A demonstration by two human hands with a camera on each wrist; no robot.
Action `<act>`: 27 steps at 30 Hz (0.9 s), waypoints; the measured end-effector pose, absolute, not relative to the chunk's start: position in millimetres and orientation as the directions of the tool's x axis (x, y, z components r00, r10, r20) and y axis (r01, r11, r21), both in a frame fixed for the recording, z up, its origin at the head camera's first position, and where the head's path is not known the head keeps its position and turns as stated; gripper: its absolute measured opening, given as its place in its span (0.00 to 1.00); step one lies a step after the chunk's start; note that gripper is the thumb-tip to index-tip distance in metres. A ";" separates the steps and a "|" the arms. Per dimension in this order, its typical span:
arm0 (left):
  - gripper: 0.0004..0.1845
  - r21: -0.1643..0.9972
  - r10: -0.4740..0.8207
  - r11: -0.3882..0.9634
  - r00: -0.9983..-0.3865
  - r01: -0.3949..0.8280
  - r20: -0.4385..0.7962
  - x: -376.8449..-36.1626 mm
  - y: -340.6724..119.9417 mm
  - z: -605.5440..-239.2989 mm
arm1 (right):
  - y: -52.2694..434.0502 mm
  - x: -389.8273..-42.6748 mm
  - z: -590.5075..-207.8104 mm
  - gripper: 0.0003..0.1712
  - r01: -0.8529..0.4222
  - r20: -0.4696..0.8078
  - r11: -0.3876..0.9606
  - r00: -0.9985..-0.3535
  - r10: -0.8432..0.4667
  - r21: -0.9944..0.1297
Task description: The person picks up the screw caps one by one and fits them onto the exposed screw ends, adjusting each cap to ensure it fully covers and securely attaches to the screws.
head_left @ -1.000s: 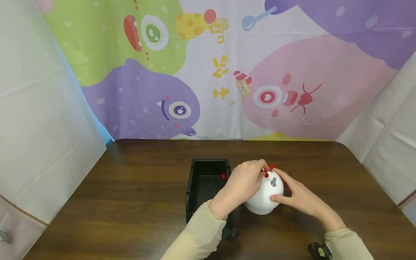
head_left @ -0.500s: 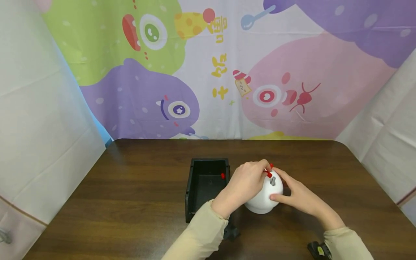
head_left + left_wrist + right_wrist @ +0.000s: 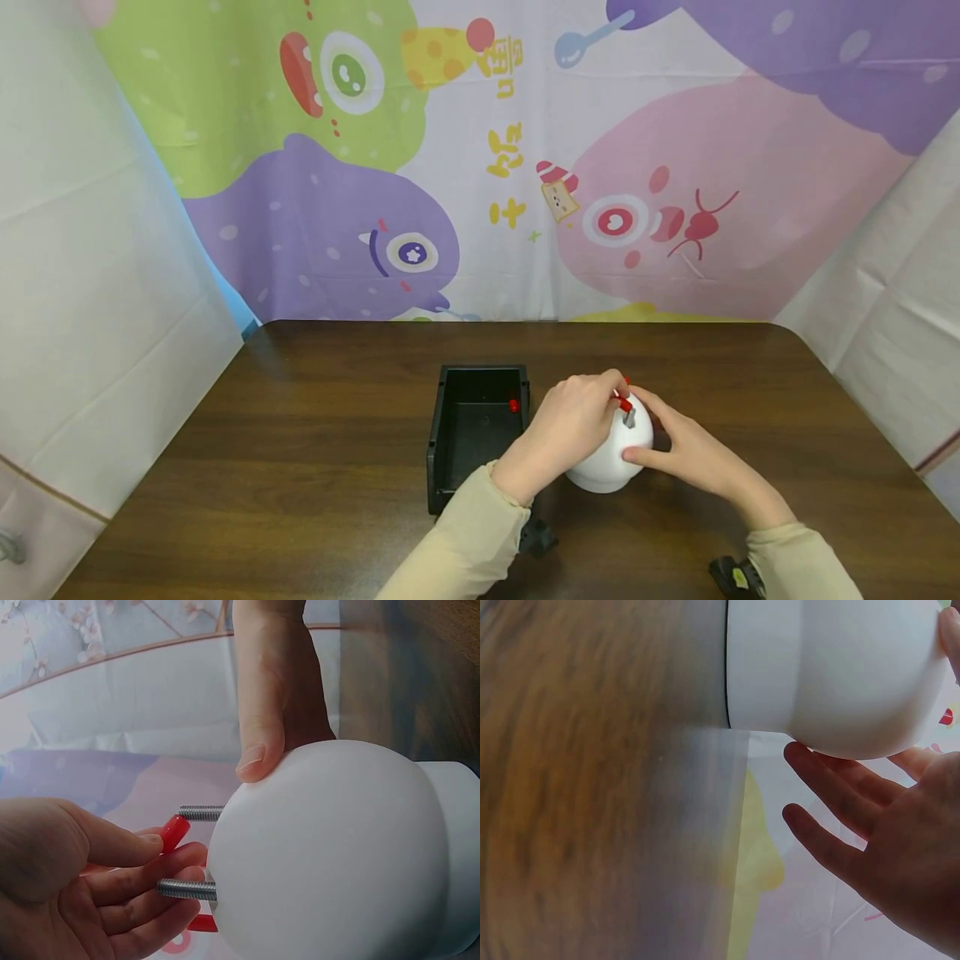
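Note:
A white rounded body (image 3: 607, 458) on a narrower base stands on the table, with threaded metal bolts (image 3: 187, 889) projecting from its top. My left hand (image 3: 570, 421) pinches a red cap (image 3: 175, 833) between thumb and forefinger. The cap sits tilted at the tip of the farther bolt (image 3: 202, 813); whether it has gone over the thread I cannot tell. Another red piece (image 3: 202, 923) shows beyond the nearer bolt, partly hidden by the fingers. My right hand (image 3: 693, 454) holds the white body from the right, its thumb in front and its fingers around the far side.
Left of the white body stands a black open bin (image 3: 432, 450) with a small red piece (image 3: 513, 406) inside. The left forearm crosses the bin's near right corner. A black device (image 3: 731, 577) is by the right wrist. Behind the brown table (image 3: 300, 467) hangs a printed curtain (image 3: 510, 275).
My left hand has shifted slightly right, carrying the red cap from beside the grey bolt to its tip. The right hand and the white body stay nearly still.

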State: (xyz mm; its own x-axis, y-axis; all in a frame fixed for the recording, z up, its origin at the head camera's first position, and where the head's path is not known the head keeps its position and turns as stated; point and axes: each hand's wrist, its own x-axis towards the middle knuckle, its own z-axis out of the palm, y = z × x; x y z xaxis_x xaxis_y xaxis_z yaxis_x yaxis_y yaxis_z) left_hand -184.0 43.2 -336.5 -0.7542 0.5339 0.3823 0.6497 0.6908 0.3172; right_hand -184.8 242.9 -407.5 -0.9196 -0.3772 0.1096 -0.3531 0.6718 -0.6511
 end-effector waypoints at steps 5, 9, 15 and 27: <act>0.06 0.311 0.537 0.689 -0.749 0.655 0.388 -184.2 45.4 -335.6 | 242.7 -184.8 -407.5 0.48 -0.359 0.113 0.669 -0.917 -0.381 -0.650; 0.06 0.309 0.540 0.689 -0.749 0.656 0.384 -184.3 47.5 -335.5 | 242.6 -184.5 -408.2 0.48 -0.356 0.113 0.664 -0.918 -0.380 -0.657; 0.06 0.295 0.548 0.685 -0.738 0.666 0.394 -183.7 50.1 -335.6 | 242.4 -183.5 -408.0 0.49 -0.352 0.113 0.671 -0.921 -0.374 -0.652; 0.06 0.254 0.555 0.692 -0.723 0.676 0.412 -182.3 53.9 -335.5 | 241.2 -183.3 -407.4 0.48 -0.362 0.120 0.687 -0.919 -0.375 -0.630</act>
State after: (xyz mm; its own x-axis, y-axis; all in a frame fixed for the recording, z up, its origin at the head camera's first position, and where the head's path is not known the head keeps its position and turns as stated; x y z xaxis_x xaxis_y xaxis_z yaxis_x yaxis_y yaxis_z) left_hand -182.3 53.9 -335.5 -0.7227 0.5546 0.4125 0.6759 0.6919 0.2539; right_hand -183.3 241.2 -407.4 -0.9195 -0.3746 0.1195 -0.3619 0.6875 -0.6296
